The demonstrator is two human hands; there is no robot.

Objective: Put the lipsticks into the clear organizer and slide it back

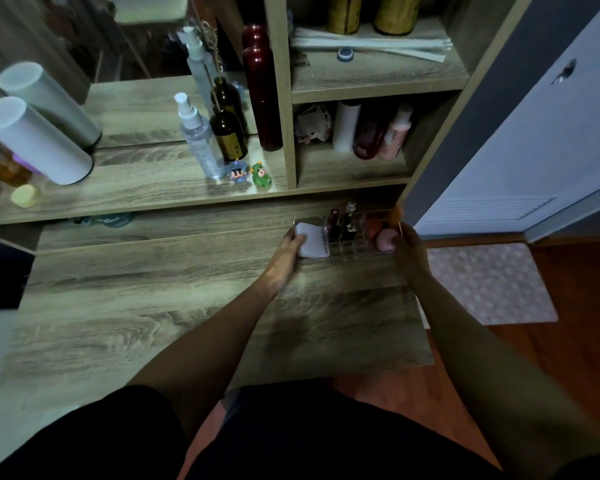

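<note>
The clear organizer (357,252) sits at the back right of the wooden desk (153,306), partly under the shelf. Lipsticks (342,225) stand upright in its middle slots. A white compact (312,240) lies in its left part, and pink and orange sponges (385,237) fill its right part. My left hand (286,249) grips the organizer's left end. On the right end, my right hand (411,245) holds the other side. Both arms stretch forward over the desk.
Above the organizer a shelf (136,199) carries a spray bottle (198,136), a dark bottle (227,133), two small figurines (252,173) and white cylinders (35,140). Cubbies at the right hold bottles (378,133). A mat (489,282) lies on the floor to the right.
</note>
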